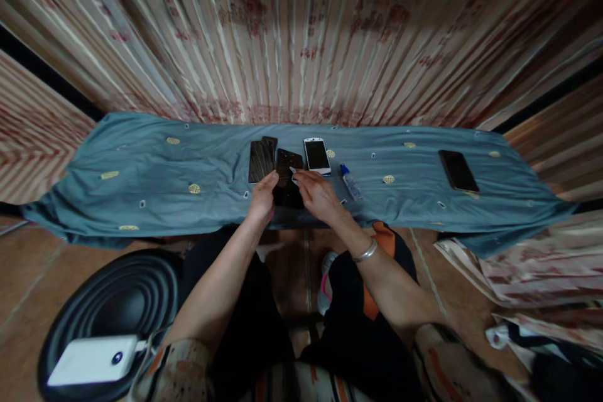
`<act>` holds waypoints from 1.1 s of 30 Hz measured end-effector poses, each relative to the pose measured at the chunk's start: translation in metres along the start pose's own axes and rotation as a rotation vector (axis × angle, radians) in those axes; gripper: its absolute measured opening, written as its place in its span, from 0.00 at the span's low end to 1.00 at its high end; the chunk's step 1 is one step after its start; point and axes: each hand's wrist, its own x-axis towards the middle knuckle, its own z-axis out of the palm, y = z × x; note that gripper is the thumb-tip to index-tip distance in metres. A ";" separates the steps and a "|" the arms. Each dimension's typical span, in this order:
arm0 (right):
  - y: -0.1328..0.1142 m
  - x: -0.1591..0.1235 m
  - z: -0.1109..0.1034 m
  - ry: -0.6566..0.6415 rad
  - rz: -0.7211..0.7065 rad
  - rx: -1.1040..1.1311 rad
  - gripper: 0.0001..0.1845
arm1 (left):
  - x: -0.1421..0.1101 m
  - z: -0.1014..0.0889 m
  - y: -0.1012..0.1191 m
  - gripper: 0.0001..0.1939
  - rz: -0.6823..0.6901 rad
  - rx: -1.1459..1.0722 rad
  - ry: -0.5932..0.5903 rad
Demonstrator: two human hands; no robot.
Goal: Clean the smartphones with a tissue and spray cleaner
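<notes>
A dark phone (285, 161) with a glossy, speckled face is tilted up between my hands over the cloth-covered bench. My left hand (262, 197) grips its left edge, thumb on top. Closed in a pinch, my right hand (316, 193) presses a small pale piece (294, 171), too small to name, against the glossy face. Left of this phone lies another dark phone (260, 162), with a smaller dark slab (270, 140) partly behind it. A white phone (317, 155) with a black screen lies behind my right hand. To its right is a small clear bottle with a blue cap (349, 182).
A blue-green patterned cloth (217, 157) covers the long, narrow bench. Another dark phone (458, 170) lies toward its right end. Pleated curtains (301, 38) hang behind. At lower left, a white power bank (94, 359) rests on a round black stool (125, 298).
</notes>
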 end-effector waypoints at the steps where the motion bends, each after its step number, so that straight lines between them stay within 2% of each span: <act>1: 0.001 0.000 0.000 0.005 0.007 -0.001 0.19 | 0.000 0.001 0.000 0.21 -0.002 0.001 0.001; 8: 0.004 -0.001 0.001 0.008 0.026 0.003 0.19 | -0.003 0.006 0.000 0.21 -0.007 0.001 0.011; 11: 0.003 -0.001 0.002 0.009 0.001 0.009 0.19 | -0.002 0.004 0.002 0.23 0.007 -0.002 -0.021; 20: 0.002 0.000 0.002 0.021 -0.001 0.011 0.19 | 0.000 0.000 -0.005 0.23 0.000 0.014 -0.014; 25: 0.005 -0.001 0.002 0.052 0.007 0.002 0.19 | 0.001 0.000 -0.010 0.21 -0.044 0.020 0.045; 33: -0.002 -0.001 0.003 0.030 -0.036 0.032 0.19 | 0.003 -0.002 -0.004 0.22 0.016 0.013 0.006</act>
